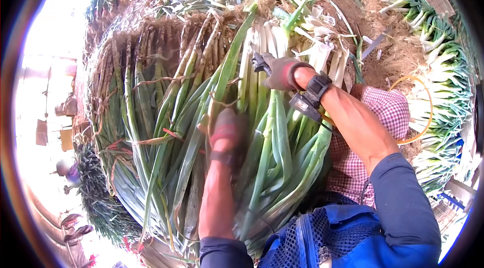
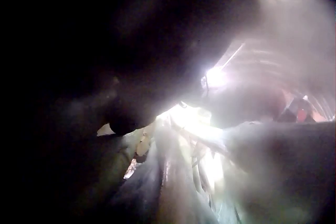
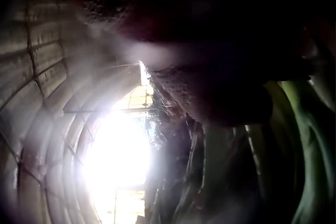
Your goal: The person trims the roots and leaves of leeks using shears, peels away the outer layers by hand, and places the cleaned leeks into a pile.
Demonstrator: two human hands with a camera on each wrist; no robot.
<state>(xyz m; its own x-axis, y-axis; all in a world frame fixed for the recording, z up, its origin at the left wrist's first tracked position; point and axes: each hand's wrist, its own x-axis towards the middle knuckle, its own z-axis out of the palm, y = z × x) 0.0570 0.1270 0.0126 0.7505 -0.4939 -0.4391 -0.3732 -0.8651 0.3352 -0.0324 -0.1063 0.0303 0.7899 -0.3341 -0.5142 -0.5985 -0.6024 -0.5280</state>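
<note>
Leeks (image 1: 275, 132) with pale stalks and long green leaves lie in a broad pile before me. My left hand (image 1: 228, 126), in a grey and red glove, is motion-blurred over the leaves, beside the lower part of a wide green leek leaf (image 1: 233, 59). Its fingers are too blurred to tell whether they hold that leek. Curled above the white stalks, my gloved right hand (image 1: 283, 72) grips a small black object (image 1: 261, 62) that pokes out past the fingers. Both wrist views are dark; leaves (image 3: 310, 145) show below the right hand's fingers.
Unpeeled brown-stalked leeks (image 1: 151, 66) fill the pile's left side, roots at the far end. A row of cleaned leeks (image 1: 438, 86) lines the right side. A flat grey strip (image 1: 373, 45), a yellow hoop (image 1: 431, 102) and a checked cloth (image 1: 385, 112) are to the right.
</note>
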